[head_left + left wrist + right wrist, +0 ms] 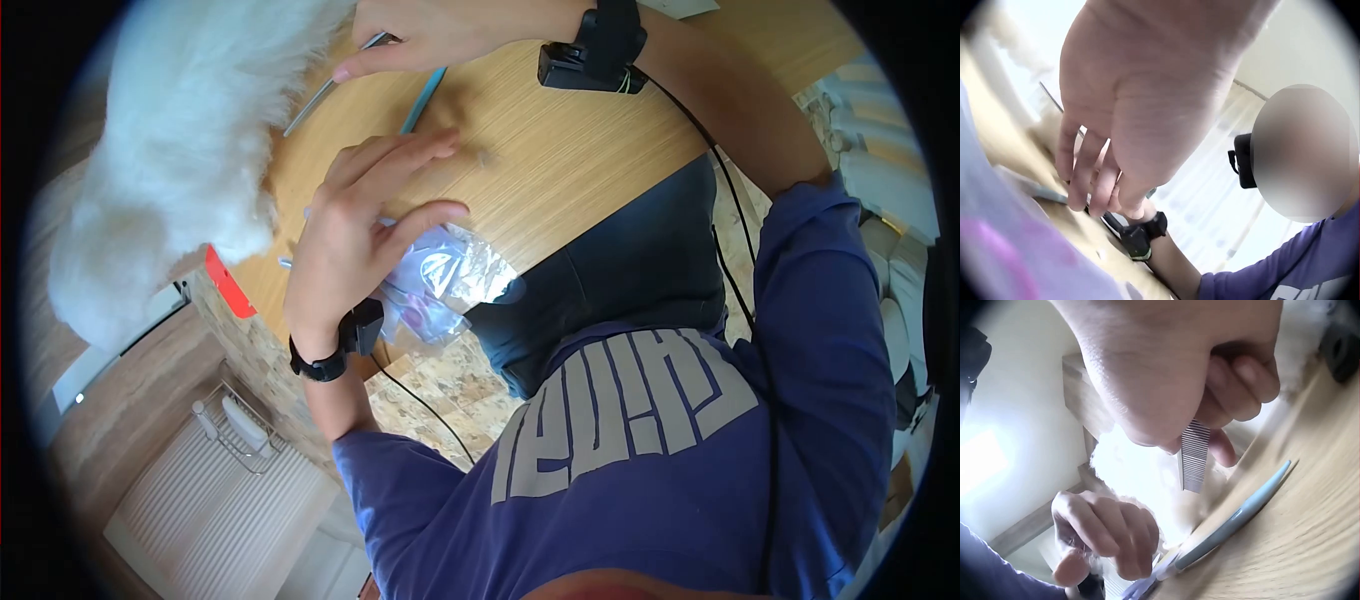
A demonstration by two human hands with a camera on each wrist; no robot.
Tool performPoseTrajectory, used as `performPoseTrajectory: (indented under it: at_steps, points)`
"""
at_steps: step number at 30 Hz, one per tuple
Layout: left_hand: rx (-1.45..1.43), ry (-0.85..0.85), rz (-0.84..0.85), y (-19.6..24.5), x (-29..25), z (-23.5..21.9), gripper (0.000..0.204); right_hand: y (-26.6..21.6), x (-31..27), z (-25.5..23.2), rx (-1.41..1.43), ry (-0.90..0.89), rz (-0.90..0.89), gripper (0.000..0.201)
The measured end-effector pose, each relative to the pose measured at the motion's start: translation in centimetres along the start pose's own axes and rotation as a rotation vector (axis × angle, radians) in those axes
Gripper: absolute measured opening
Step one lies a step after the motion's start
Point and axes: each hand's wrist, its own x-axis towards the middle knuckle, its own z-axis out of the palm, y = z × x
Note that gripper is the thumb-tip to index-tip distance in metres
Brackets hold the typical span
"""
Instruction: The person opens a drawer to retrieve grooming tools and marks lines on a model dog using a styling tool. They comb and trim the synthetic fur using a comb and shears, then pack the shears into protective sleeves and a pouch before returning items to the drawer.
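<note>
My right hand (430,40) grips a metal comb (1195,456), its fine teeth showing below the curled fingers in the right wrist view. In the head view, the comb's thin length points toward a white, long-furred animal (190,130) at the table's far left. My left hand (345,225) hovers over the table edge with thumb and fingers apart, holding nothing visible. Under its thumb lies a shiny clear plastic bag (440,275) with purple tints. Between the hands, a blue-grey curved handle (1235,519) rests on the table; its other end is partly hidden.
The wooden table (560,140) has its near edge by the person's lap. A red flat piece (230,283) sits at the left edge below the fur. Cables (735,200) run from both wrist cameras. A wire basket (245,430) is on the left, beyond the table.
</note>
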Motion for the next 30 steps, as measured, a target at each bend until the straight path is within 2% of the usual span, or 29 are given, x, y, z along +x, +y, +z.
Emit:
performPoseTrajectory:
  at_steps: [1, 2, 4, 6, 8, 11, 13, 14, 15, 17, 18, 20, 21, 22, 24, 25, 26, 27, 29, 30]
  points:
    - [0.03, -0.054, 0.062, 0.3, 0.3, 0.0, 0.056, -0.2, -0.1, -0.2, -0.017, -0.013, 0.007, 0.037]
    - [0.032, -0.057, 0.06, 0.3, 0.4, 0.1, 0.056, -0.2, -0.3, -0.3, -0.035, -0.023, 0.016, 0.037]
    - [-0.081, -0.038, 0.003, 0.1, 0.6, -0.5, 0.073, -0.2, -0.3, -0.3, -0.087, -0.035, 0.038, 0.037]
    - [-0.114, -0.022, -0.029, -0.1, 0.6, -1.0, 0.075, -0.1, -0.4, -0.4, -0.144, -0.043, 0.065, 0.037]
    - [-0.149, -0.002, -0.061, -0.2, 0.5, -1.1, 0.077, 0.2, -0.6, -0.5, -0.211, 0.03, -0.03, 0.036]
    - [-0.146, 0.069, -0.077, -0.2, -0.1, -1.3, 0.066, -0.1, -0.8, -1.3, -0.244, -0.063, 0.049, 0.035]
    - [0.028, 0.152, -0.041, -0.6, -0.9, -1.9, 0.051, 0.3, -1.0, -1.1, -0.266, -0.079, 0.041, 0.035]
    - [0.008, 0.207, -0.08, -0.6, -1.4, -2.0, 0.037, 0.5, -0.7, -1.2, -0.284, -0.097, 0.024, 0.034]
    - [0.025, 0.247, -0.1, -0.8, -1.8, -2.1, 0.037, 0.7, -0.5, -1.4, -0.286, -0.112, -0.022, 0.034]
    - [0.023, 0.317, -0.171, -1.6, -3.8, -2.7, 0.028, 0.5, -0.7, -0.8, -0.312, -0.081, 0.07, 0.033]
    - [-0.017, 0.359, -0.235, -1.5, -4.7, -2.7, 0.022, 0.2, -0.4, -0.5, -0.296, -0.096, 0.025, 0.033]
    - [0.006, 0.403, -0.3, -1.9, -7.0, -2.8, 0.022, -0.7, 0.0, -1.3, -0.257, -0.198, 0.148, 0.031]
    - [0.009, 0.412, -0.334, -2.1, -8.1, -2.7, 0.021, -0.8, 0.0, -1.1, -0.262, -0.205, 0.129, 0.031]
    - [0.052, 0.409, -0.331, -1.9, -9.1, -2.7, 0.022, -0.5, 0.0, -0.7, -0.264, -0.195, 0.095, 0.028]
    - [0.101, 0.389, -0.381, -4.2, -8.4, -2.5, 0.022, 4.9, 0.6, 1.2, -0.258, -0.206, 0.065, 0.027]
    - [0.161, 0.369, -0.418, -4.7, -9.1, -2.4, 0.023, 7.3, 0.4, 2.8, -0.227, -0.11, -0.045, 0.025]
    - [0.133, 0.351, -0.487, -5.1, -11.3, -1.8, 0.03, 7.0, 1.5, 3.2, -0.208, -0.025, -0.185, 0.026]
    - [0.139, 0.39, -0.48, -3.7, -12.9, -2.1, 0.03, 5.4, 1.4, 1.7, -0.23, -0.03, -0.217, 0.026]
    - [0.103, 0.259, -0.414, -3.4, -14.6, -1.9, 0.041, 2.5, 1.3, 0.4, -0.227, -0.162, 0.02, 0.027]
    - [0.016, 0.181, -0.444, -2.9, -16.2, -1.3, 0.052, 1.5, 0.4, 0.9, -0.202, -0.111, -0.01, 0.027]
